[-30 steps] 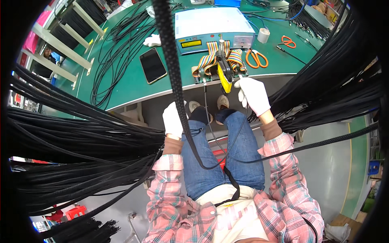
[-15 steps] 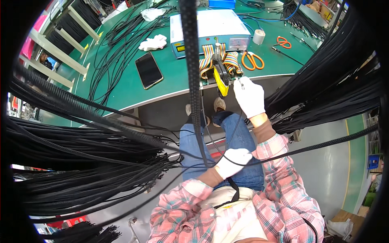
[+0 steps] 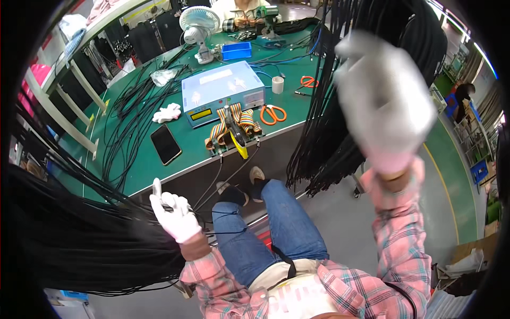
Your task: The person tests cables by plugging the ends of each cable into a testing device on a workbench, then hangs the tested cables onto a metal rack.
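Head view: L hand [image 3: 176, 215], white-gloved, is low nr the bench edge, one finger straight up, others half bent; can't tell if they grip anything. It's just beside the L cables [image 3: 101, 244], a thick black bundle to its left. R hand [image 3: 388, 95], also gloved, is raised well above & right of L hand, motion-blurred, so can't tell if it's clenched or loose. R cables [image 3: 324, 159] hang behind it & to its left. Btwn the hands, farther fwd, the jig [image 3: 236, 133] w/ yellow handle sits at the bench [image 3: 194, 141] edge; 2 thin leads [image 3: 221, 164] run from it down twd L hand's right side. Ribbons [image 3: 219, 130] join jig to blue box [image 3: 212, 95], beyond both. Phone [image 3: 166, 145] lies straight ahead of L hand, spare gloves [image 3: 167, 112] past it. Orange scissors [image 3: 272, 112] & tape [image 3: 277, 85] are left of R hand, on the bench.
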Motion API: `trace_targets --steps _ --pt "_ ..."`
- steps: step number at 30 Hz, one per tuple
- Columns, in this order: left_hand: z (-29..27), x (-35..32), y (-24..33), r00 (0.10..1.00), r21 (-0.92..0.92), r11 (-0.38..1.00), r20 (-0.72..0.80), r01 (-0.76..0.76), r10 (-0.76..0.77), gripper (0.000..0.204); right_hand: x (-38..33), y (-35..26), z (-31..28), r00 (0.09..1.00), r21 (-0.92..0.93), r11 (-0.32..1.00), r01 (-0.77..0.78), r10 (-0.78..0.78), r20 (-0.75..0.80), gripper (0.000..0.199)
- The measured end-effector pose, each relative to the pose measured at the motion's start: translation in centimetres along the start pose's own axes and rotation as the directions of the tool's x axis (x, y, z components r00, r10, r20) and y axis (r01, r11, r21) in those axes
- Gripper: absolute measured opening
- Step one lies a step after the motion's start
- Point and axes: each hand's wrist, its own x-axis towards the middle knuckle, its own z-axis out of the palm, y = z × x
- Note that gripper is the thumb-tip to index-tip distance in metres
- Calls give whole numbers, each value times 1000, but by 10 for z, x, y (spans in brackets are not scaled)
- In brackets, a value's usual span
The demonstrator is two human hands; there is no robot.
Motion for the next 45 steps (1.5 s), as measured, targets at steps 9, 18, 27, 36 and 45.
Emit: trace_targets --steps 9,18,27,36,45 --pt "28 -14 -83 921 846 391 390 -361 7 28 54 62 15 817 -243 947 -209 306 488 18" --pt "56 -16 -142 904 656 738 396 -158 -159 26 37 4 32 948 213 925 -315 317 25 23" --pt "-17 22 -86 592 598 -439 788 -671 168 23 -146 -76 94 105 175 -395 -902 194 975 26" --pt "-32 55 -104 857 720 499 -266 481 -442 17 -219 -81 157 -11 123 -385 -915 330 944 20" --pt "-70 15 -119 978 854 512 23 88 -207 22 -236 -98 138 15 148 -464 -873 278 961 21"
